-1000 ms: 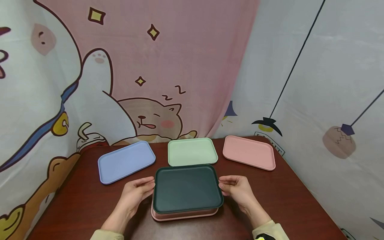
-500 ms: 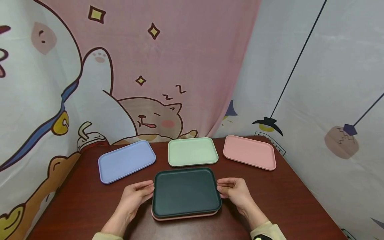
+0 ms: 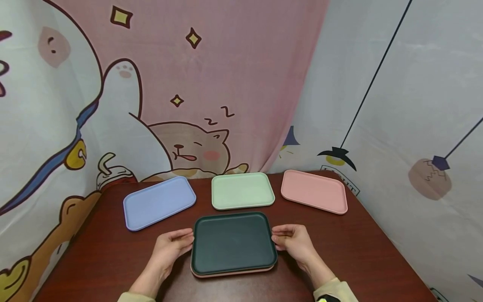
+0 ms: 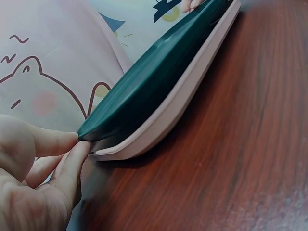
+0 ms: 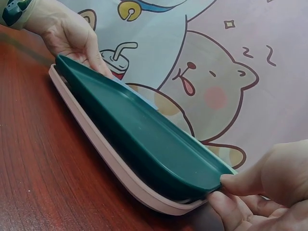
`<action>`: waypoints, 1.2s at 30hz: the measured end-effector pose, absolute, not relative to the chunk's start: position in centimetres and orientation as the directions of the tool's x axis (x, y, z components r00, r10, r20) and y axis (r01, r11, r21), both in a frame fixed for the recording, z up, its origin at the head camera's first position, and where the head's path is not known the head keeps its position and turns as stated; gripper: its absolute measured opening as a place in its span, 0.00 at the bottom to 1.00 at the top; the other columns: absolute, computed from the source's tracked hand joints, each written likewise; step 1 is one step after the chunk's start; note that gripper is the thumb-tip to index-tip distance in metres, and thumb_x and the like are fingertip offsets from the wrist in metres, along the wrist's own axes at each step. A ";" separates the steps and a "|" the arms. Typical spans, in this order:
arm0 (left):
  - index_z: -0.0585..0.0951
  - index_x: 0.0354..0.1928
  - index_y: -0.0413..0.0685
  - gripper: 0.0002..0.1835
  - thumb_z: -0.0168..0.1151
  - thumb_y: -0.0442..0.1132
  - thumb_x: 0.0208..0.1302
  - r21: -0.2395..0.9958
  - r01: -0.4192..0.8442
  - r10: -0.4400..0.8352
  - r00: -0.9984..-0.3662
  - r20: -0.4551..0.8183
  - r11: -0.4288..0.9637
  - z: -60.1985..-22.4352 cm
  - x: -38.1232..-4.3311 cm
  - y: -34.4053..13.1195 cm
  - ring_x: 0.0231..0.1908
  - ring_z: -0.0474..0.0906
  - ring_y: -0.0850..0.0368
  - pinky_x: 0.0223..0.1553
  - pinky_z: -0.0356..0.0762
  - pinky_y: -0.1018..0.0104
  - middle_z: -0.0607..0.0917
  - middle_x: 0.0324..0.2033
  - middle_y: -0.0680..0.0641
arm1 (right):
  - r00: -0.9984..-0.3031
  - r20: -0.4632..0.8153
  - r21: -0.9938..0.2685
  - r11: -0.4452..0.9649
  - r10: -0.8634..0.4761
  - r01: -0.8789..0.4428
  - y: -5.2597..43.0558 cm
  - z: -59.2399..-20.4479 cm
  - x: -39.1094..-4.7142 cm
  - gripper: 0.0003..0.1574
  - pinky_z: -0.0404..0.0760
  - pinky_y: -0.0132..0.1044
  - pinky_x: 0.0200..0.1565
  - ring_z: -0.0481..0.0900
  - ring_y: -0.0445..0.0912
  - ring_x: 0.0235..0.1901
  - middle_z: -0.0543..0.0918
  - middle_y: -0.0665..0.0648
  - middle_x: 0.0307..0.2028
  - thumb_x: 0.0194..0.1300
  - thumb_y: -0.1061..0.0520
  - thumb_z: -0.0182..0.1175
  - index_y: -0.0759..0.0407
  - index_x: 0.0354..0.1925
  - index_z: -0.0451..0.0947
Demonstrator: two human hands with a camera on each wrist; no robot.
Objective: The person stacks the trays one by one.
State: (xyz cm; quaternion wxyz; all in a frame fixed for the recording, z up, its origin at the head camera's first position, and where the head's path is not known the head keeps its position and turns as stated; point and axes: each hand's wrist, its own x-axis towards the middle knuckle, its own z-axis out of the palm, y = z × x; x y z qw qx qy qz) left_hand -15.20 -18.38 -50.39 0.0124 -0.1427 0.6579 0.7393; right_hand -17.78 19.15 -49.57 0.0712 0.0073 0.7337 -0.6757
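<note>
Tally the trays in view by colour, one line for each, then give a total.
Blue tray: 1
Light green tray: 1
Dark green tray: 1
Pink, rear tray and lower tray: 2
Total: 5

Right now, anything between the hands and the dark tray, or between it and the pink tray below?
Nothing visible between left hand or right hand and dark tray: both pinch its ends. Toward the lower pink tray, only fingertips show, under the dark tray's rim at both ends; the space between is mostly hidden.
</note>
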 end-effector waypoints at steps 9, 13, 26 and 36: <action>0.80 0.59 0.22 0.19 0.68 0.21 0.67 0.974 -0.197 -0.174 -0.961 -0.215 -0.113 -50.6 -15.2 -18.3 0.46 0.87 0.52 0.45 0.89 0.62 0.87 0.51 0.33 | -0.990 -0.122 -0.989 0.097 -0.078 0.114 19.0 -50.0 -17.8 0.19 0.90 0.39 0.34 0.87 0.49 0.37 0.87 0.66 0.43 0.66 0.73 0.68 0.80 0.54 0.81; 0.81 0.58 0.22 0.19 0.68 0.21 0.66 0.977 -0.189 -0.183 -0.961 -0.206 -0.102 -50.7 -15.2 -18.2 0.45 0.88 0.52 0.44 0.89 0.63 0.88 0.49 0.34 | -0.989 -0.119 -0.989 0.100 -0.082 0.111 19.0 -50.1 -17.8 0.19 0.90 0.39 0.34 0.86 0.49 0.37 0.87 0.67 0.43 0.66 0.73 0.68 0.80 0.54 0.81; 0.82 0.58 0.23 0.18 0.69 0.23 0.67 0.987 -0.156 -0.184 -0.970 -0.161 -0.042 -50.4 -15.2 -18.4 0.46 0.88 0.49 0.46 0.89 0.60 0.87 0.50 0.33 | -0.993 -0.095 -0.986 0.141 -0.065 0.085 18.7 -50.0 -18.1 0.17 0.91 0.41 0.34 0.87 0.52 0.38 0.87 0.67 0.42 0.65 0.73 0.69 0.79 0.51 0.82; 0.82 0.58 0.23 0.19 0.69 0.23 0.67 0.986 -0.165 -0.188 -0.968 -0.165 -0.016 -50.8 -15.3 -18.6 0.48 0.87 0.49 0.46 0.89 0.59 0.87 0.51 0.32 | -0.992 -0.094 -0.989 0.119 -0.080 0.084 18.7 -50.3 -18.2 0.18 0.91 0.41 0.35 0.88 0.51 0.37 0.87 0.67 0.41 0.64 0.74 0.69 0.80 0.52 0.81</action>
